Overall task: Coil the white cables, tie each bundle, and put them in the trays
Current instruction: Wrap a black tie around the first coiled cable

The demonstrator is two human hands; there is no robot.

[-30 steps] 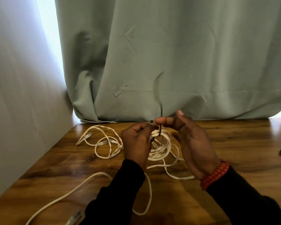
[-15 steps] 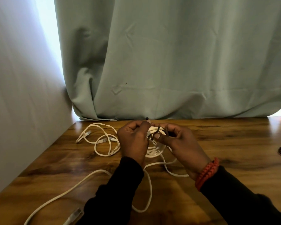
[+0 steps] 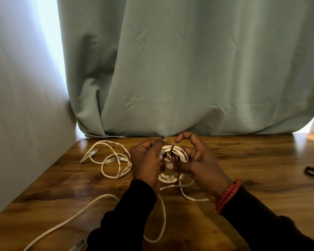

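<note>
Tying step. Left hand (image 3: 149,160) pinches the black tie (image 3: 172,148) end at the coil (image 3: 178,153); right hand (image 3: 198,158) cups the coil above the desk (image 3: 261,178), thumb under, forefinger hooked free. Next: cinch the tie, hold loops tight. No tray in view. Versus 1 s ago: right hand has dropped, tie now wrapped over coil. Loose cables (image 3: 112,160) left.

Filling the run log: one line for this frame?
step: tying coil | left hand: holds white cable coil | right hand: holds coil | black tie: around coil
</note>
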